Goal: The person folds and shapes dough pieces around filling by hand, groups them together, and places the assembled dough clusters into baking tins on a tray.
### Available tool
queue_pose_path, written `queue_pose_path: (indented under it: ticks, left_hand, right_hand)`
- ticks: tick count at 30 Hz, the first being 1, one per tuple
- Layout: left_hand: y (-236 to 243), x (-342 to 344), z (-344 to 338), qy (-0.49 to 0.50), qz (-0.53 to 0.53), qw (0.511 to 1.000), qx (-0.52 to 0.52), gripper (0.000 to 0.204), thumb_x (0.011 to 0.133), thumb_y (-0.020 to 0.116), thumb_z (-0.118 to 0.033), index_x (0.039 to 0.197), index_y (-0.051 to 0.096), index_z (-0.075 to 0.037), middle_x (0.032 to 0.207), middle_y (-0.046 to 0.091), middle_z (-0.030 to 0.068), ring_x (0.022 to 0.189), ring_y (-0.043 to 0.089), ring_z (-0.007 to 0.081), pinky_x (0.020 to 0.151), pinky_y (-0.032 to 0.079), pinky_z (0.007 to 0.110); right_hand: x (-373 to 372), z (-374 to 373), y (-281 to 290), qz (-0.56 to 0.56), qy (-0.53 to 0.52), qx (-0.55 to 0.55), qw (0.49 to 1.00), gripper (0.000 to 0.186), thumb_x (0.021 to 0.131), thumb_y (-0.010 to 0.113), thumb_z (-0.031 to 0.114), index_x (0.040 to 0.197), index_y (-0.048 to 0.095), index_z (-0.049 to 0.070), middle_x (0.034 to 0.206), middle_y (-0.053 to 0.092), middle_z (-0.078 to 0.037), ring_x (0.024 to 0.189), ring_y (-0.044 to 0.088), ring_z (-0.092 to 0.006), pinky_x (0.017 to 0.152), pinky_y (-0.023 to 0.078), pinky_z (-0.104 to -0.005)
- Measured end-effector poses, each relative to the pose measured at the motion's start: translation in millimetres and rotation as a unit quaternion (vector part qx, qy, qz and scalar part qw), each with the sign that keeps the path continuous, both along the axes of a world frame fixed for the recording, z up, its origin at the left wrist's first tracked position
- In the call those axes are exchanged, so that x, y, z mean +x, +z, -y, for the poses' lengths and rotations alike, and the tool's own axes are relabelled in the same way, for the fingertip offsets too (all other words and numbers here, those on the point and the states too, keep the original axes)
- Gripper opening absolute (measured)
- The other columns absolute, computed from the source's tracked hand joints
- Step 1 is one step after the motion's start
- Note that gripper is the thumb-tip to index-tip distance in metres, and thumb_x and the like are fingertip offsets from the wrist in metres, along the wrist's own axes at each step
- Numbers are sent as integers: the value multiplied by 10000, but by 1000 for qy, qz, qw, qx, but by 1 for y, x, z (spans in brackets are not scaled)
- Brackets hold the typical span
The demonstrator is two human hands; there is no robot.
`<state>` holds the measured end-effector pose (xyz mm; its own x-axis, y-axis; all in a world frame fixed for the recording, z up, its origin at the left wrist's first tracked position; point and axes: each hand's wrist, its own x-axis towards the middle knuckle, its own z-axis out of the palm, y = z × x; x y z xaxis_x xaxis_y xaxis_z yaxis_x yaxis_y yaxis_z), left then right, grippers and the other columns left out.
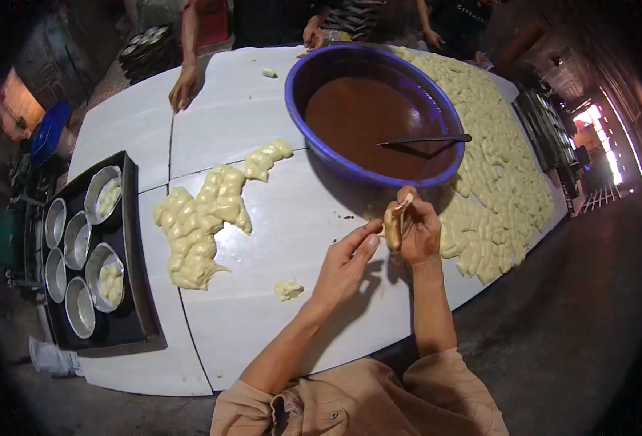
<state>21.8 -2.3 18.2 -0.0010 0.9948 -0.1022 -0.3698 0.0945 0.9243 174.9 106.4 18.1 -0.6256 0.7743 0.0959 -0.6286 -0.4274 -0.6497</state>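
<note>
Just below the big blue tub (444, 174) of brown liquid, my right hand (419, 240) grips a small brownish piece of dough (394, 225) with a pale strip at its top. My left hand (350, 258) is pinched beside that piece, its fingertips on something small that I cannot make out. A dark long-handled utensil (419, 138) rests across the tub. Pale, glossy lumps of dough (201, 225) lie to my left on the white table (132, 363). A small blob (289, 290) sits near my left forearm, and many dough pieces (495, 167) cover the table's right side.
A black tray (143, 291) with round metal pans, two holding dough, stands at the left. Across the table are a co-worker's hand (184, 87) and another person's hand (434, 38). Dark stacked tins (143, 54) stand behind, and dark racks (539, 127) at the right.
</note>
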Motion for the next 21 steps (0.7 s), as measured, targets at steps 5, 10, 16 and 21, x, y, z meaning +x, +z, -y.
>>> queue_pose_path:
  ticks: [5, 10, 16, 21]
  left_hand:
    - [-11, -12, 11, 1, 126, 987, -100, 405, 1026, 505, -328, 1261, 617, -18, 1167, 662, 90, 1076, 606, 160, 931, 486, 329]
    - [-27, -31, 26, 5, 146, 975, -168, 405, 1001, 551, -339, 1197, 645, 2, 1067, 695, 78, 971, 647, 167, 941, 492, 332]
    - [-43, -40, 38, 58, 192, 961, -191, 262, 971, 628, -276, 1023, 677, -24, 917, 696, 40, 854, 647, 100, 855, 510, 243]
    - [-56, -40, 40, 118, 119, 979, -120, 301, 997, 583, -294, 1045, 670, -9, 958, 702, 62, 894, 654, 126, 843, 502, 265]
  right_hand:
    - [-7, 22, -31, 37, -10, -38, 999, 220, 969, 466, 191, 1103, 508, 21, 1017, 648, -124, 909, 669, -202, 776, 583, -305]
    - [-12, 42, -37, 95, 50, -34, 994, 270, 887, 509, 123, 1133, 534, 13, 1067, 642, -125, 961, 654, -204, 821, 561, -338]
    - [-15, 54, -25, 235, 73, -10, 969, 306, 810, 526, 96, 1110, 564, 47, 1121, 609, -82, 1021, 560, -165, 931, 446, -315]
    - [-26, 65, -15, 356, 36, 77, 931, 514, 749, 513, -56, 1252, 506, 51, 1176, 585, -50, 1083, 570, -142, 966, 433, -303]
